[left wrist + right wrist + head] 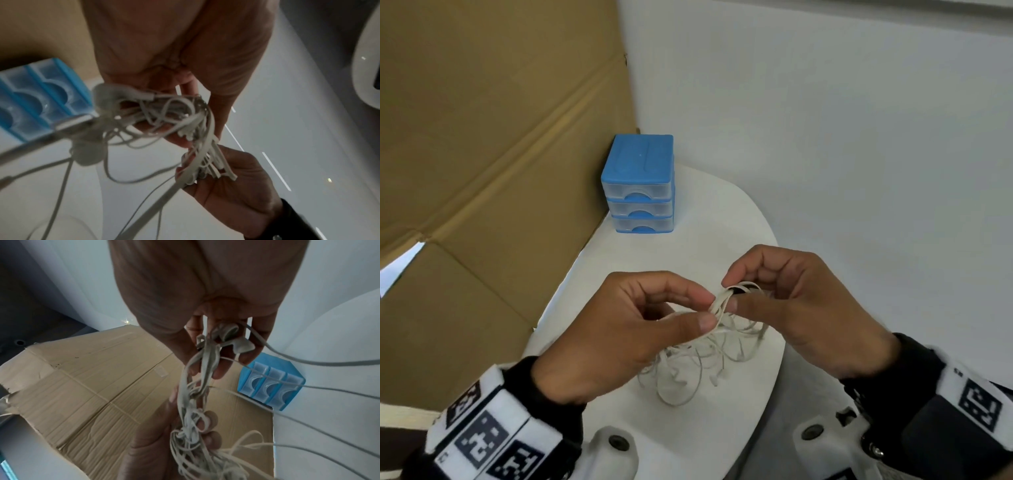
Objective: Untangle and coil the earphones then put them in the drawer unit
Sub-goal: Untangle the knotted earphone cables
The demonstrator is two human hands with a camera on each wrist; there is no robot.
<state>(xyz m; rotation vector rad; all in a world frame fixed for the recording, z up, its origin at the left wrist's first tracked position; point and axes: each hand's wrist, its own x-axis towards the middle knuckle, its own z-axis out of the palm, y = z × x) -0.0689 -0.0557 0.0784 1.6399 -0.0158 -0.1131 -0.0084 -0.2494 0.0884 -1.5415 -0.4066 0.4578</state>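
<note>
Earphones point(717, 308) hang tangled at lower centre, loops trailing down to the surface point(722, 219); your left hand point(626, 329) and right hand point(801, 308) each pinch the bunched cords.
</note>
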